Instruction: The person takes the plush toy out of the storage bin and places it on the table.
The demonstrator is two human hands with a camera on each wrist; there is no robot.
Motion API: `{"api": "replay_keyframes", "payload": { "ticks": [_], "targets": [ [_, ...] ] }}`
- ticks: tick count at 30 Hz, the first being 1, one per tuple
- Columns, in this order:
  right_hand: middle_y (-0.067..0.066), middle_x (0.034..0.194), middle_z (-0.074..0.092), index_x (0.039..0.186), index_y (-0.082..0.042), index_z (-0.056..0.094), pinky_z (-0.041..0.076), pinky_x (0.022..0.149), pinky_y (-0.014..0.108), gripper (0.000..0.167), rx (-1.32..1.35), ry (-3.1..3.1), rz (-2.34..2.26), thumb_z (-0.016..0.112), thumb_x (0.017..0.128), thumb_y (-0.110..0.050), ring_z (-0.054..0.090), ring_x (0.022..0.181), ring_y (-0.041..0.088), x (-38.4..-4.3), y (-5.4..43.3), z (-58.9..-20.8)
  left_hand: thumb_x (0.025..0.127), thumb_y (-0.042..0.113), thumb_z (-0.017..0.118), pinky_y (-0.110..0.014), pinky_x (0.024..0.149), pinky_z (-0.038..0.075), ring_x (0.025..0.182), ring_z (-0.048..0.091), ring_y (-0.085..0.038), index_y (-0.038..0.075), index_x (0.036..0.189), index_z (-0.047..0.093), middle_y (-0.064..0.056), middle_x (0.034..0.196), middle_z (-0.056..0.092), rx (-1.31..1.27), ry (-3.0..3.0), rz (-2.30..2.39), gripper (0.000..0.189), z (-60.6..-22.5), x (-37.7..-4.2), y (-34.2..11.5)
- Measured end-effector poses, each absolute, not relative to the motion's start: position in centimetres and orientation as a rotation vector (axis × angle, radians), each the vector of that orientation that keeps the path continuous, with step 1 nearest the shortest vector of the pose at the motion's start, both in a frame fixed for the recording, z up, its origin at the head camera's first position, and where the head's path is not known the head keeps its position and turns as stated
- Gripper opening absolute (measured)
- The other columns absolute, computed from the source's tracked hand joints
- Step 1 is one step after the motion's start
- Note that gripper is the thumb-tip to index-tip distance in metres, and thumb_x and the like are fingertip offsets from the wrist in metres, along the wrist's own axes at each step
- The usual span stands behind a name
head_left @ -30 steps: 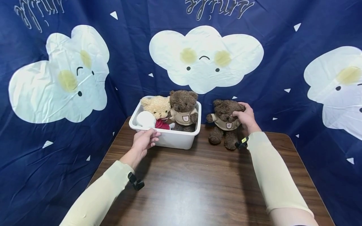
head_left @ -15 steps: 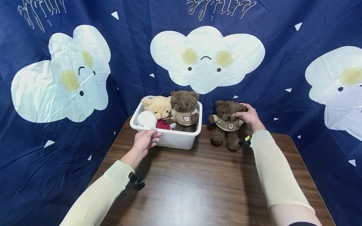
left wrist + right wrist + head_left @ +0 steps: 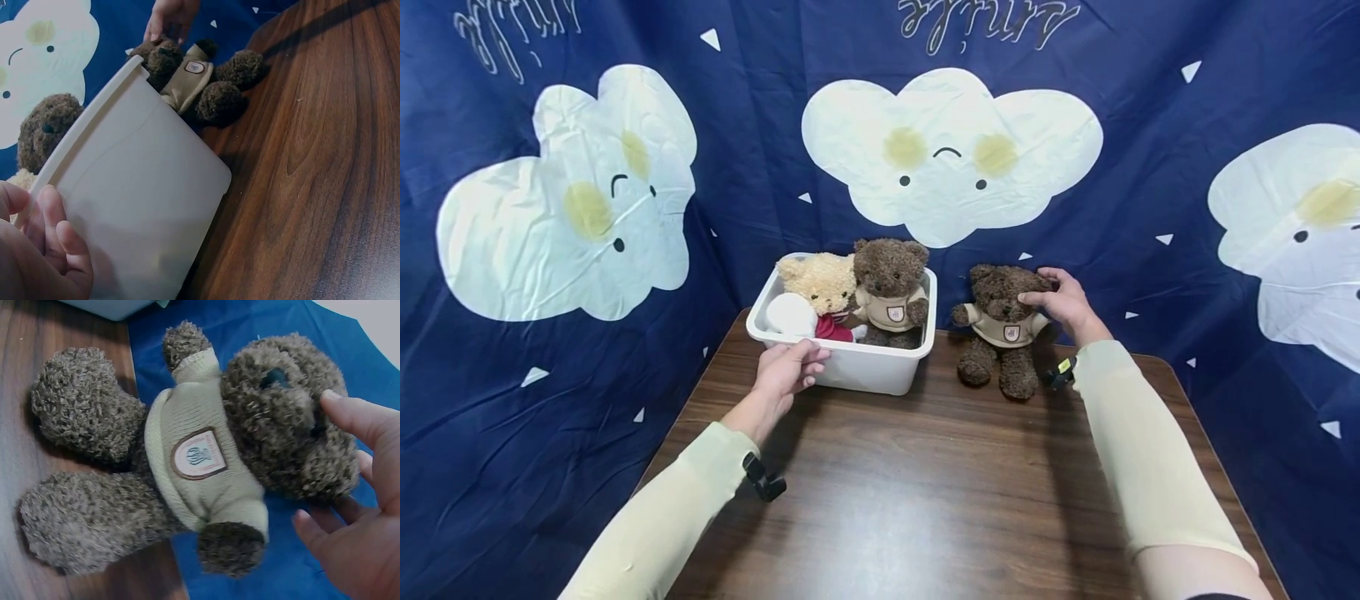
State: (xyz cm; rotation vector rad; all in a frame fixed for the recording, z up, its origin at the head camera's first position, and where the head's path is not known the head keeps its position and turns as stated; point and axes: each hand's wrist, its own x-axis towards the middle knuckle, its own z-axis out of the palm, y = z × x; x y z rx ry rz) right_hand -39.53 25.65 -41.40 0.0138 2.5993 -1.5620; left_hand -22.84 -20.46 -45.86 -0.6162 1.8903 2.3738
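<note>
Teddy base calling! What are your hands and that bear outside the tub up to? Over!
Left hand gripping white rectangular plastic tub by rim. Right hand at head of beige-sweatered brown plush bear. Tub beside bear, not blocking.

Tub (image 3: 865, 372) at the far left corner of the table (image 3: 910, 483), lone bear (image 3: 1003, 329) to its right at the far edge!
In the tub, one bear (image 3: 822, 287) sits at the back left, a second bear (image 3: 891, 279) just right of it, a third toy (image 3: 792, 317) in front on the left; left hand (image 3: 782, 369) at the near side, right hand (image 3: 1066, 307) at the lone bear's head, towards the far right corner, curtain (image 3: 748, 167) behind them all!
</note>
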Motion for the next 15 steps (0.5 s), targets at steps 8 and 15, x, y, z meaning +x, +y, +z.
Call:
{"api": "replay_keyframes", "payload": {
  "ticks": [8, 15],
  "targets": [
    [0.022, 0.164, 0.028, 0.157, -0.008, 0.035, 0.032, 0.119, 0.061, 0.081, -0.143, 2.758, -1.483, 0.079, 0.092, -0.025, 0.024, 0.152, 0.043, -39.0, 24.9, -38.3, 0.095, 0.013, 0.061, -0.015, 0.046, 0.044, 0.055, 0.063, -0.002, 0.008, 0.096, 0.067, 0.003, 0.078, 0.079, -0.614, 1.869, 2.399, 0.008, -45.8, -22.9, -20.4],
    [0.019, 0.163, 0.034, 0.155, -0.009, 0.039, 0.036, 0.116, 0.061, 0.079, -0.285, 2.766, -1.467, 0.080, 0.091, -0.029, 0.030, 0.151, 0.039, -38.8, 22.4, -36.2, 0.096, 0.013, 0.061, -0.014, 0.046, 0.044, 0.055, 0.063, -0.001, 0.008, 0.100, 0.064, 0.004, 0.078, 0.079, -0.626, 1.865, 2.396, 0.008, -45.9, -22.8, -20.5]
  ]
}}
